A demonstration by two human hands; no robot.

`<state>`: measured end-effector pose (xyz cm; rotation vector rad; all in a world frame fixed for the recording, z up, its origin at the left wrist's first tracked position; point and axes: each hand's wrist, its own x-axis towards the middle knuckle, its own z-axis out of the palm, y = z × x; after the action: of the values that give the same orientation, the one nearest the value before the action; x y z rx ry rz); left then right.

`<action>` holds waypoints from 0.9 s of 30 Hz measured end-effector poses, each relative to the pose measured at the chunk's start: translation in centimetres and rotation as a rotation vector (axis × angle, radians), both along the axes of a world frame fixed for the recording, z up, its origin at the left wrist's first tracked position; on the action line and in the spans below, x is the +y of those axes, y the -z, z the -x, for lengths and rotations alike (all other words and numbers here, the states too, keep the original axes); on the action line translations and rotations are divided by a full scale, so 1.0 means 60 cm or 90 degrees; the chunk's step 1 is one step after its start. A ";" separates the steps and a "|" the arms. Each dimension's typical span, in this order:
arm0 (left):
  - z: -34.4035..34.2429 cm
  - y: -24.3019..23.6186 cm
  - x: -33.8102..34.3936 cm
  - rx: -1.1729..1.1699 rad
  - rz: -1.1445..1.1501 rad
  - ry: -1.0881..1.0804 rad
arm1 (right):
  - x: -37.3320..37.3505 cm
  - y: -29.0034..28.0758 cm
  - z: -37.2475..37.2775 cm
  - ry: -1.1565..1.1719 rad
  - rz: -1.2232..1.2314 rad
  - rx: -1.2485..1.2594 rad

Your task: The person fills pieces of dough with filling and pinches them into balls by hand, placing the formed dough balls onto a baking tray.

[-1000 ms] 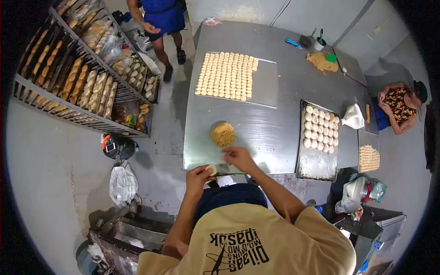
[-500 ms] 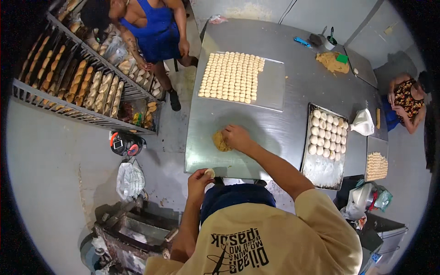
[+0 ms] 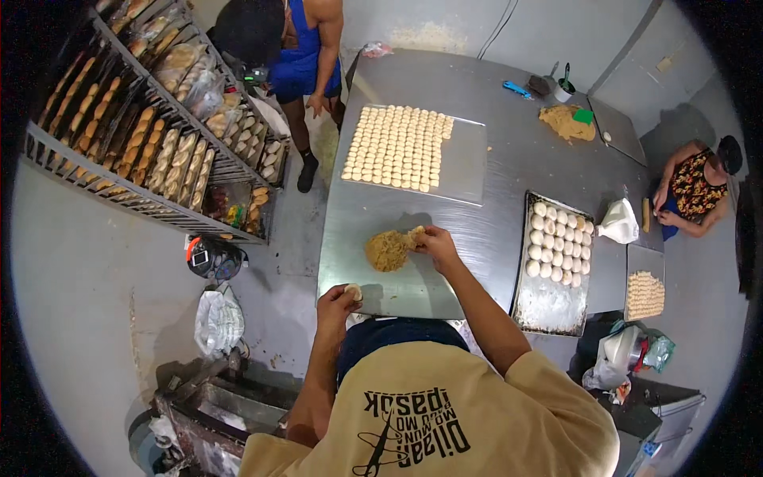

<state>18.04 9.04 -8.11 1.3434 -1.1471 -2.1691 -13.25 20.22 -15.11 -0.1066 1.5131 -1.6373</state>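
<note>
At the table's near edge my left hand [image 3: 333, 307] is closed around a small pale dough round [image 3: 354, 292]. My right hand [image 3: 436, 246] pinches a lump of yellow-brown filling [image 3: 415, 234] at the right side of a crumbly mound [image 3: 386, 253] of the same stuff on the steel table [image 3: 358, 215]. Whether the lump has come fully free of the mound I cannot tell. Beyond the mound lies a sheet tray [image 3: 464, 176] with many small dough balls [image 3: 395, 147] in tight rows.
On the right are a dark-rimmed tray [image 3: 548, 312] of larger dough balls, a white bag [image 3: 620, 222] and a smaller tray [image 3: 644, 294]. More filling [image 3: 569, 122] with a green scraper [image 3: 582, 116] sits far right. A bread rack [image 3: 151, 191] and two people [image 3: 306, 75] flank the table.
My right hand has drawn back to the right from the mound, with a lump of filling now showing in its fingers. The person at the far left has shifted right, partly from my head turning.
</note>
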 end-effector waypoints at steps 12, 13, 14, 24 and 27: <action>0.020 0.018 0.016 -0.027 -0.013 0.073 | 0.072 -0.034 -0.051 -0.104 -0.255 0.847; 0.021 0.017 0.016 -0.024 -0.015 0.068 | 0.072 -0.035 -0.047 -0.104 -0.256 0.846; 0.022 0.017 0.016 -0.025 -0.016 0.068 | 0.073 -0.036 -0.042 -0.174 -0.202 0.852; 0.034 0.038 0.052 -0.054 -0.042 0.095 | 0.070 -0.008 -0.077 -0.464 -0.242 1.032; 0.043 0.043 0.061 -0.043 -0.046 0.104 | 0.081 -0.015 -0.059 -0.561 -0.253 1.008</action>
<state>15.47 12.69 -10.67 1.4079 -1.2554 -2.3146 -9.70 25.11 -14.21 -1.8623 2.2457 -0.2790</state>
